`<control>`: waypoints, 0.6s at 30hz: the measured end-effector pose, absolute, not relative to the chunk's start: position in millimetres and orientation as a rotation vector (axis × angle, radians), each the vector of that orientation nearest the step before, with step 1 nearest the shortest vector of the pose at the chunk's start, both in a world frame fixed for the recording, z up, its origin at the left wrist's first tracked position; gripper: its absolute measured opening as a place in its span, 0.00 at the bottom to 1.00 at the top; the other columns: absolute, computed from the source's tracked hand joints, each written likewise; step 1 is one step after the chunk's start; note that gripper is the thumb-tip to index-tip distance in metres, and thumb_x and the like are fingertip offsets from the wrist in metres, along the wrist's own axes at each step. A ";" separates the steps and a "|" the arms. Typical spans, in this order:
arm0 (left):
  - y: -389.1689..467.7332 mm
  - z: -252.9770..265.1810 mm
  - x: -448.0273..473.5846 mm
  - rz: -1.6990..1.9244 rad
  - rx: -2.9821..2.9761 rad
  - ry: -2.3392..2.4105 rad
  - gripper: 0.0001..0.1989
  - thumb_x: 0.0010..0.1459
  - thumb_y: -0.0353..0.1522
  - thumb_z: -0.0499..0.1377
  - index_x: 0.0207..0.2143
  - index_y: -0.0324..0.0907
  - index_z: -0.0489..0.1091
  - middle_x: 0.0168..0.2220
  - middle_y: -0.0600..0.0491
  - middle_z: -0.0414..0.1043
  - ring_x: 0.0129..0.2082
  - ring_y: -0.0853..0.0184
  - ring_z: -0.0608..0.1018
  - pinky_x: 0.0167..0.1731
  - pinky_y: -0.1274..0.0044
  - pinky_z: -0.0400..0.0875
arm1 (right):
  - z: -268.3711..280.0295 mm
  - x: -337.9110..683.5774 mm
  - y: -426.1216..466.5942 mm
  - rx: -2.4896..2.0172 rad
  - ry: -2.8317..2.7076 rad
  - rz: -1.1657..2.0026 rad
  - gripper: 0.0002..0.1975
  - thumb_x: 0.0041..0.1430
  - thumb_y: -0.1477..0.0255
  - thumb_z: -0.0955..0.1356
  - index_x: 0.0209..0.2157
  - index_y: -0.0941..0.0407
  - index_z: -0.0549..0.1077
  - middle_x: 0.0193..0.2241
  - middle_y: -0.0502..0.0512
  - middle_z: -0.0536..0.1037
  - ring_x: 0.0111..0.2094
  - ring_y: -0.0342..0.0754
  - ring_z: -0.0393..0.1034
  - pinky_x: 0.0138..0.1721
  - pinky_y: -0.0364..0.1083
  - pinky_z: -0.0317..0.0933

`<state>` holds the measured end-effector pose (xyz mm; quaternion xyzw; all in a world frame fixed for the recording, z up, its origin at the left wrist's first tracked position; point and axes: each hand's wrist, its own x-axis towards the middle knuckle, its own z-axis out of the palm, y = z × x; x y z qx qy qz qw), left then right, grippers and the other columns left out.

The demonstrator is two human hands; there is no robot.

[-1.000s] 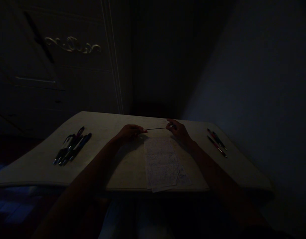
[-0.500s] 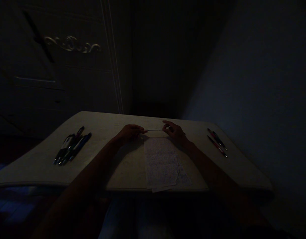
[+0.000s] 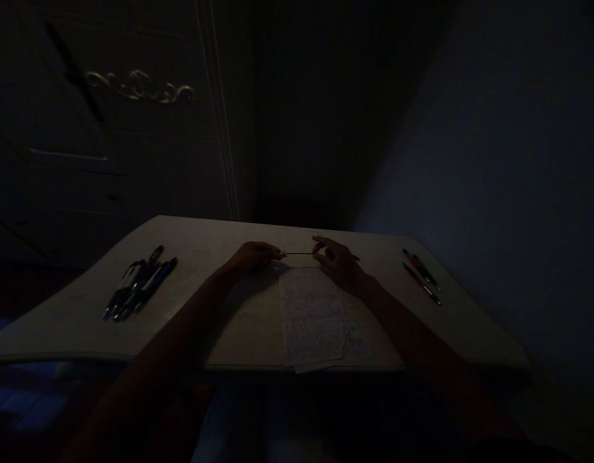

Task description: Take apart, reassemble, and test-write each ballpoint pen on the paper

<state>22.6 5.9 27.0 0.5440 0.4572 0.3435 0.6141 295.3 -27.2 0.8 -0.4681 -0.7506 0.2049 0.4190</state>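
Rod (image 3: 299,253) spans both hands (image 3: 251,258) near table's far edge (image 3: 258,226).

A dark, panelled cabinet (image 3: 156,167) stands at left beyond the pale, curved-edged table (image 3: 74,334), bearing a scrolled, metallic-looking ornament (image 3: 139,87) beside a long, dark, bar-shaped fitting (image 3: 74,72); a plain, bluish-grey wall (image 3: 499,161) rises at right, and dark floor (image 3: 29,405) shows lower left.

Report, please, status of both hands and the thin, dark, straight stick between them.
Left hand: closed at left end of stick. Right hand: pinching it farther right, details dim. Densely marked pale paper sheets: close, near side.
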 end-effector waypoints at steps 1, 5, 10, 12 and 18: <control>5.0 28.2 22.9 0.783 1.264 1.069 0.04 0.48 0.29 0.69 0.28 0.38 0.79 0.30 0.46 0.80 0.20 0.73 0.68 0.20 0.78 0.59 | 0.5 295.2 -27.2 -1.175 -1.879 0.517 0.24 0.58 0.69 0.70 0.57 0.56 0.73 0.39 0.55 0.80 0.21 0.40 0.54 0.26 0.44 0.56; 2.9 31.4 22.9 0.742 1.328 1.090 0.07 0.48 0.31 0.70 0.31 0.38 0.80 0.24 0.50 0.76 0.19 0.73 0.67 0.20 0.78 0.57 | -0.9 293.4 -26.9 -1.189 -1.823 0.529 0.22 0.58 0.68 0.70 0.55 0.56 0.75 0.37 0.54 0.80 0.21 0.40 0.55 0.26 0.44 0.56; 4.1 29.4 20.2 0.777 1.291 1.063 0.22 0.46 0.31 0.71 0.46 0.38 0.78 0.35 0.46 0.82 0.21 0.72 0.70 0.21 0.78 0.59 | -2.7 292.0 -24.9 -1.234 -1.725 0.560 0.23 0.56 0.66 0.71 0.53 0.58 0.76 0.37 0.56 0.81 0.22 0.40 0.58 0.26 0.44 0.57; 5.5 27.0 19.5 0.765 1.291 1.039 0.25 0.46 0.31 0.71 0.49 0.38 0.77 0.39 0.44 0.82 0.23 0.72 0.72 0.22 0.78 0.60 | -3.4 292.8 -22.9 -1.244 -1.687 0.579 0.24 0.54 0.65 0.71 0.52 0.58 0.76 0.36 0.56 0.81 0.21 0.40 0.57 0.26 0.44 0.56; 11.7 21.1 17.8 0.771 1.302 1.000 0.25 0.46 0.34 0.71 0.48 0.38 0.77 0.41 0.42 0.81 0.27 0.67 0.76 0.25 0.77 0.64 | -3.3 296.9 -17.9 -1.220 -1.590 0.624 0.25 0.51 0.63 0.73 0.50 0.58 0.77 0.35 0.56 0.81 0.23 0.41 0.60 0.27 0.44 0.58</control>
